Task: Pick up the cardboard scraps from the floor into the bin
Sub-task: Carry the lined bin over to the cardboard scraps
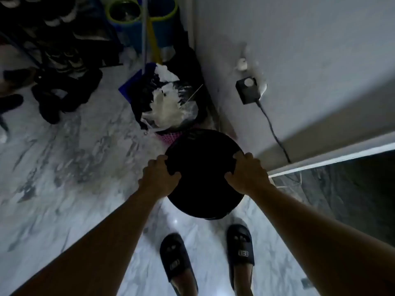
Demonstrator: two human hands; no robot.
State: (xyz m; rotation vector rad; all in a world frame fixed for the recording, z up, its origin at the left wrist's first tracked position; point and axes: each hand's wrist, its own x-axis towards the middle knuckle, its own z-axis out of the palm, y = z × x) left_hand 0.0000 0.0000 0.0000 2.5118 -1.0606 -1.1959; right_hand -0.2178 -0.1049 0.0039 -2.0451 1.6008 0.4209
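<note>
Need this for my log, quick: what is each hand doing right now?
Left hand: closed, gripping the left edge of the black bin.
Right hand: closed, gripping the right edge of the same bin.

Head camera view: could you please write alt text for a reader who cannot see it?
Seen from above, a person's left grip and right grip hold a round black bin by its opposite sides, white marble floor around it. Behind it lie stuffed plastic bags; the person's feet wear dark slippers.
</note>
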